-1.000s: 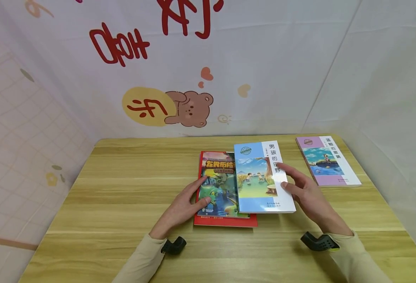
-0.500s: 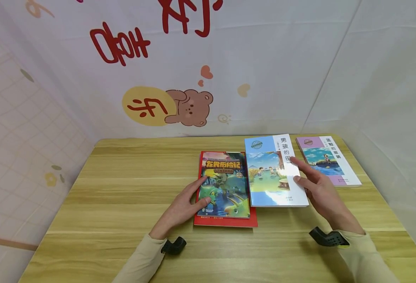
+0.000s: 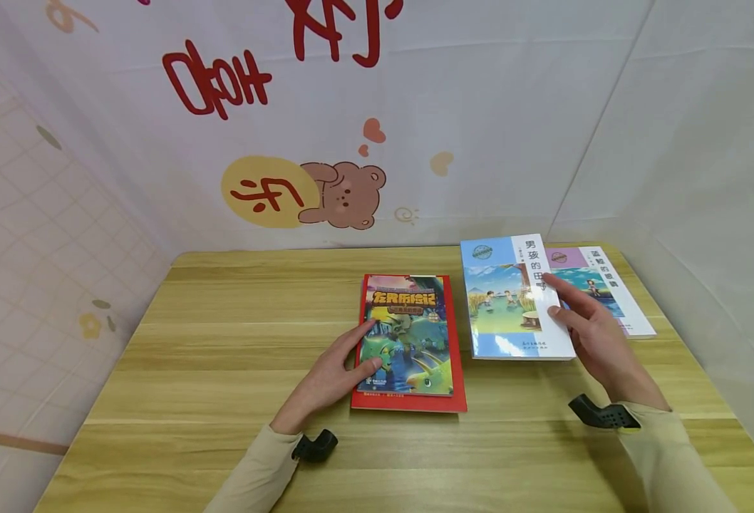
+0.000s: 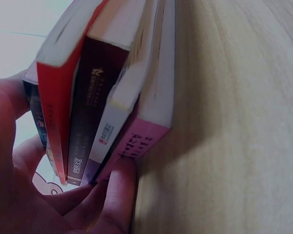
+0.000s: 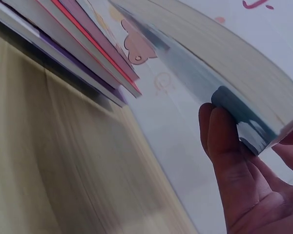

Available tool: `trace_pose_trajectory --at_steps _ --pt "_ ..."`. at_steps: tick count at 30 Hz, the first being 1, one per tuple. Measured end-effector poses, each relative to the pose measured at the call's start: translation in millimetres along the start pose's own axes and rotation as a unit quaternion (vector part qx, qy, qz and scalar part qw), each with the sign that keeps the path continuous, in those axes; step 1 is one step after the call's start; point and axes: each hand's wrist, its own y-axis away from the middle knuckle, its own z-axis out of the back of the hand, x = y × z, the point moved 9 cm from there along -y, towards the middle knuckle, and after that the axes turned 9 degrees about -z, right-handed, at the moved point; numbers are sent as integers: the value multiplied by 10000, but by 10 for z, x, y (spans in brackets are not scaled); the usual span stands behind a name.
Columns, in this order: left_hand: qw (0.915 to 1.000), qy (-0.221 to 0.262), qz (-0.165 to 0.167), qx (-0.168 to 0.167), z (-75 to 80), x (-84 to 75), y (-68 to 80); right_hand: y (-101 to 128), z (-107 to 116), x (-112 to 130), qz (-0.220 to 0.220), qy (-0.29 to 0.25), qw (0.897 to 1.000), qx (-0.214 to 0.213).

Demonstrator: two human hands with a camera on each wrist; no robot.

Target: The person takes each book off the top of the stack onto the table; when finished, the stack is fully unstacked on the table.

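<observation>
A pale wooden bench (image 3: 223, 370) with long grain lines is seen, closed in by white sheeting at the back and at both sides. Near the middle a stack of books (image 3: 409, 342) is laid flat on the wood, a dinosaur cover uppermost and a wider red cover showing beneath it. From the left wrist view, a pink spine (image 4: 136, 144) is found at the very bottom, pressed against the boards. At the far right corner a purple book (image 3: 614, 299) is laid flat, partly overlapped by a blue book (image 3: 512, 306).
</observation>
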Motion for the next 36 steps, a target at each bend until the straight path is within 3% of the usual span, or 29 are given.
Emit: trace_pose_trajectory --at_steps 20,36 --pt "10000 -13 23 6 -2 7 -9 -185 241 -39 -215 -191 9996 -47" --pt "10000 -63 -18 4 7 -16 -5 -361 413 -149 -659 147 9973 -302"
